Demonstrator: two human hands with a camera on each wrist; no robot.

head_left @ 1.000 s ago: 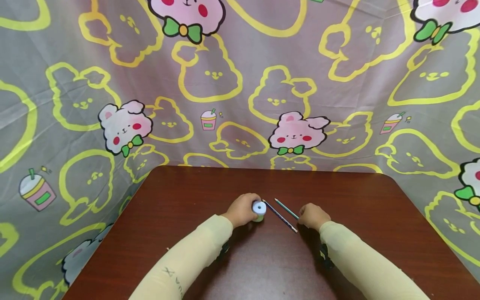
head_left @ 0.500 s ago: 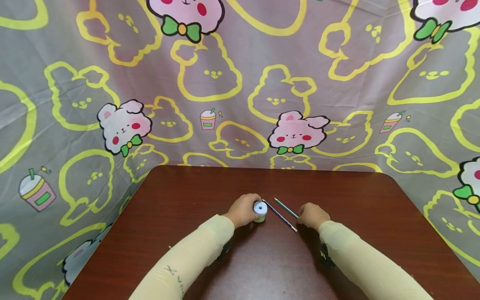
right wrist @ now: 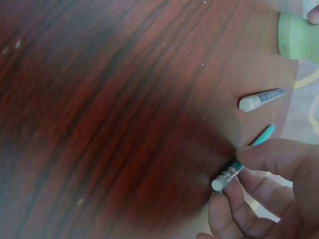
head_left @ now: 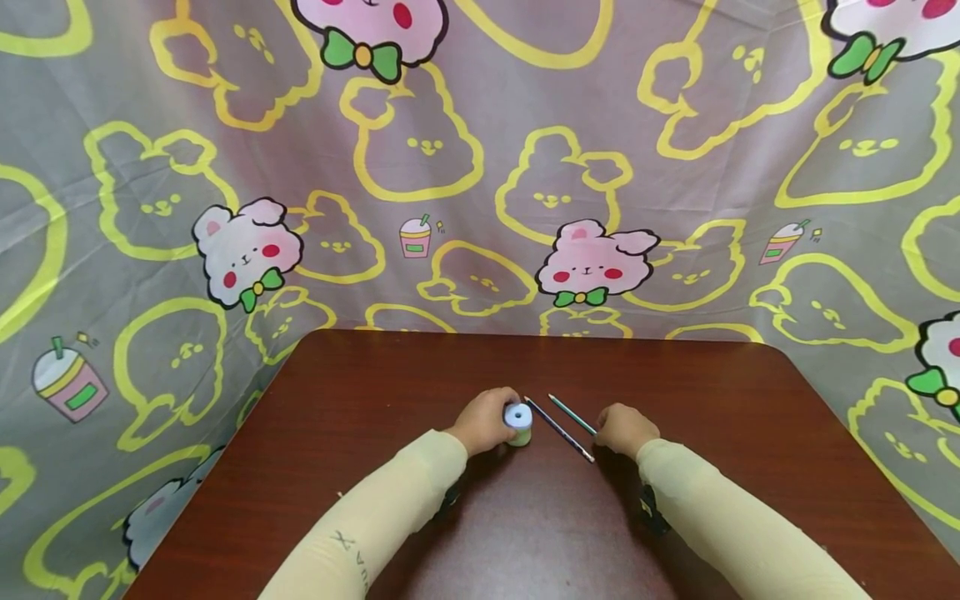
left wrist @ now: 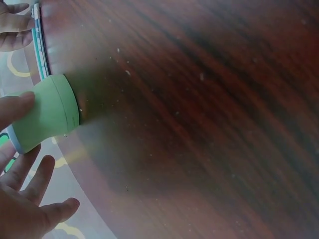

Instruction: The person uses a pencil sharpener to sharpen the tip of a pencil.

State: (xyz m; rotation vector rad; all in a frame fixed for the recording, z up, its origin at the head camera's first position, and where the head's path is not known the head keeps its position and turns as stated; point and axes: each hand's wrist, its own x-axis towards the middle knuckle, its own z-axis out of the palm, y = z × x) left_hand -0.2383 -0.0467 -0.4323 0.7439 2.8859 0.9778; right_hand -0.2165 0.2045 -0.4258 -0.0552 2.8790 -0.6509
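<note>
On the table stands a pale green pencil sharpener [head_left: 519, 435], its white top pierced by a round hole. My left hand [head_left: 483, 418] grips it from the left between thumb and fingers; in the left wrist view its waisted green body [left wrist: 50, 107] touches the tabletop. My right hand [head_left: 627, 430] pinches a teal pencil [head_left: 573, 414] near its white eraser end, with thumb and fingers, as the right wrist view shows. The teal pencil lies slantwise, tip pointing away. Between the hands lies a dark blue pencil [head_left: 558, 429] with a white eraser, touched by neither hand.
The brown wooden table [head_left: 375, 375] has rounded far corners. A grey curtain [head_left: 480, 167] with yellow outlines and pink rabbit faces hangs behind it and along both sides.
The pencil sharpener has shifted very slightly right and then back in the left hand's grip. The right hand and both pencils stay practically where they were.
</note>
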